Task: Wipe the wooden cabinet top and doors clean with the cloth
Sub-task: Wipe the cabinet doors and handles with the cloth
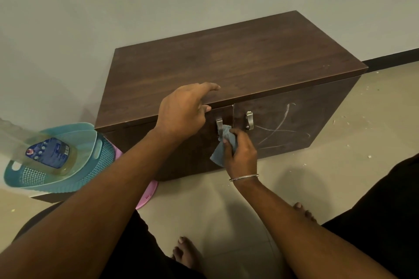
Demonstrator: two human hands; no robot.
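Wiping stage, cabinet front, item record as seen from the head view:

Cabinet [226, 61]: dark wood, two doors, standing on the floor against the wall. Top shows no obvious marks, though the light is dim and a thin film could not be told; judged probably done or needing little.

Left door [181, 161]: largely hidden behind the forearm; its condition cannot be told.

Left handle [219, 125]: metal, at the door's 3 o'clock edge; the cloth [223, 145] is bunched against it, a blue-grey rag hanging just below. Judged the step in hand.

Right door [294, 124]: pale chalky streaks cross it in curved lines, from 12 o'clock down toward 7 and across toward 3. Clearly unwiped; the main work left.

Right handle [249, 120]: no cloth on it.

Right hand [241, 154]: grip closed on the cloth, fingers curled round the wad, pressing it to the left handle. A thin bangle sits at the wrist.

Left hand [183, 113]: grip open, fingers laid fairly straight over the front lip of the top at its 6 o'clock edge, thumb under the lip; holds nothing, seemingly steadying.

Basket [102, 154]: teal, perforated, at the cabinet's 9 o'clock, holding a bottle [48, 154] of yellowish liquid.

Overall estimate: partway; right door and perhaps both handles outstanding
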